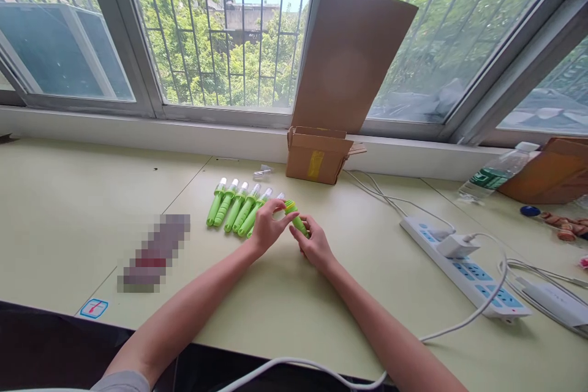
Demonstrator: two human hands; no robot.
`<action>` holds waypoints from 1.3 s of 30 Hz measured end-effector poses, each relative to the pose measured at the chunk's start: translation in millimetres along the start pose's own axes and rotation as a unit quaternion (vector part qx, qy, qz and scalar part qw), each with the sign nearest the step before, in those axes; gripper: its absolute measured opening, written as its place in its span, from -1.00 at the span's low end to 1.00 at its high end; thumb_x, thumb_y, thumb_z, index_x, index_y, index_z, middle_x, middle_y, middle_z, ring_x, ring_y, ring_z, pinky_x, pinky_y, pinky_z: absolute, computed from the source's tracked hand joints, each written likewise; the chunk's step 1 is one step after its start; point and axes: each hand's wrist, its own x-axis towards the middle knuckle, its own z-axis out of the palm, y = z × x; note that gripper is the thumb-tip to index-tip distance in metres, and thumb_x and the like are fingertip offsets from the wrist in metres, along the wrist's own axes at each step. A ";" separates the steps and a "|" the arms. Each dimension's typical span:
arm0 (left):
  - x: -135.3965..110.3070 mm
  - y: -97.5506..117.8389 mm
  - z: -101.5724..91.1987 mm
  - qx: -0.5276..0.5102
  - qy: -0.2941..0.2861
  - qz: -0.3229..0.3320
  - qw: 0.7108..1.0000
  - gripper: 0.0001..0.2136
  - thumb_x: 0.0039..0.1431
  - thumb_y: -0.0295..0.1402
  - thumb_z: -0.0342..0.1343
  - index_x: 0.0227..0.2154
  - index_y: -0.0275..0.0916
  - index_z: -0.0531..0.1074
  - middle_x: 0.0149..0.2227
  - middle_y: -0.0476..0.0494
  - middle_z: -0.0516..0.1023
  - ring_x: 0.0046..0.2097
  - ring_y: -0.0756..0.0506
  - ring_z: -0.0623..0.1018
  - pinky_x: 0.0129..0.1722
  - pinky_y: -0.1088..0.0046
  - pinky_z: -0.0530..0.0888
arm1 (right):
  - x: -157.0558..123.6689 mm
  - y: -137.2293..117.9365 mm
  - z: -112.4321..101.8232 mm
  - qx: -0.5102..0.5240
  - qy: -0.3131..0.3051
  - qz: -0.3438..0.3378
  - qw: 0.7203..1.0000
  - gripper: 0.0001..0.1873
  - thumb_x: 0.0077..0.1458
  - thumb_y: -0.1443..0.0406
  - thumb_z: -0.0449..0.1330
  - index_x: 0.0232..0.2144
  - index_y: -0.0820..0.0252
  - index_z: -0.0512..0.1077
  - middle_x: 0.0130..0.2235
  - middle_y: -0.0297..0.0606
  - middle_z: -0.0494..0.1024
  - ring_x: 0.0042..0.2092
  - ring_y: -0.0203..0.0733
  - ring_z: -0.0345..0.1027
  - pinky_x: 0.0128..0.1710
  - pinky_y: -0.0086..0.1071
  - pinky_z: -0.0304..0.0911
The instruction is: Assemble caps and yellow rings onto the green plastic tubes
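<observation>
A short green plastic tube (299, 225) with a yellow ring at its top end is held tilted between both hands. My right hand (316, 244) wraps its fingers round the lower body of the tube. My left hand (267, 224) is closed with thumb and fingertips at the yellow-ringed end. Just left of my hands lies a row of several similar green tubes with clear caps (234, 207), side by side on the table. My left hand partly covers the nearest ones in that row. A small clear plastic piece (263, 171) lies behind the row.
A small cardboard box (316, 156) stands against the sill, a tall cardboard sheet (353, 55) behind it. To the right are a white power strip (463, 269) with cables and a leaning plastic bottle (498, 171). A blurred-out object (154, 254) lies left on the table (257, 300).
</observation>
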 end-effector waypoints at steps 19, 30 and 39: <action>2.7 -2.7 -1.6 0.048 -0.030 0.039 0.998 -0.74 0.01 -0.17 0.24 -0.40 -0.24 0.36 -0.31 -0.12 0.52 -0.25 -0.06 0.57 -0.23 0.33 0.58 | -2.4 -5.5 -2.5 0.089 -0.006 0.033 0.995 -0.63 0.00 0.05 0.22 -0.26 0.20 0.36 -0.63 -0.51 0.17 -0.64 -0.39 -0.02 -0.69 -0.46 -0.08; 1.0 -1.1 -2.1 -0.008 -0.056 0.040 0.998 -0.70 -0.02 -0.21 0.27 -0.33 -0.25 0.34 -0.20 -0.18 0.53 -0.15 -0.11 0.57 -0.16 0.25 0.58 | -1.0 -6.0 -7.4 0.109 -0.041 0.035 0.993 -0.64 0.05 0.03 0.16 -0.29 0.21 0.35 -0.63 -0.49 0.23 -0.70 -0.41 0.01 -0.76 -0.49 -0.08; -1.0 -4.1 -4.4 0.051 -0.031 0.042 0.997 -0.72 -0.01 -0.20 0.26 -0.33 -0.23 0.35 -0.21 -0.18 0.53 -0.16 -0.12 0.57 -0.15 0.24 0.57 | 0.7 -0.5 -1.8 -0.004 -0.017 -0.006 1.000 -0.62 0.12 -0.01 0.06 -0.30 0.18 0.37 -0.57 -0.43 0.27 -0.62 -0.36 0.09 -0.63 -0.43 0.08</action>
